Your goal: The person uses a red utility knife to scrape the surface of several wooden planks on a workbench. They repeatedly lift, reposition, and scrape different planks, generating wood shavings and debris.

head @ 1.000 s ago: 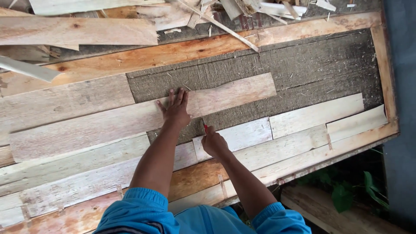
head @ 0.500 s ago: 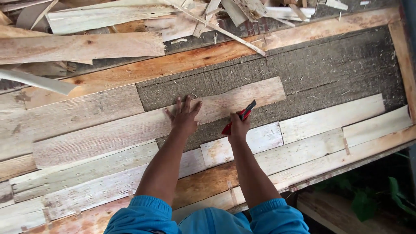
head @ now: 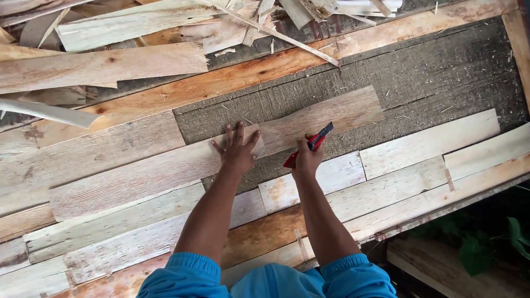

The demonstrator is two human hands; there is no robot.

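Note:
My left hand (head: 237,149) lies flat with fingers spread on a long thin wood strip (head: 138,171) that runs across a grey fibrous panel (head: 430,77). My right hand (head: 307,160) grips a red utility knife (head: 309,144), its dark blade end pointing up and right over the right part of the same strip. The strip's right end reaches about the middle of the grey panel. Other thin wood strips (head: 430,143) lie side by side below it, covering the panel's lower part.
A wooden frame (head: 353,47) borders the grey panel at the top and right. Loose wood offcuts and splinters (head: 127,25) are piled beyond the frame at the top. Green leaves (head: 475,254) and a plank show below the panel's lower right edge.
My right hand has come up from the lower strips to the long strip and brought the knife's blade end into view. My left hand has stayed pressed on the strip.

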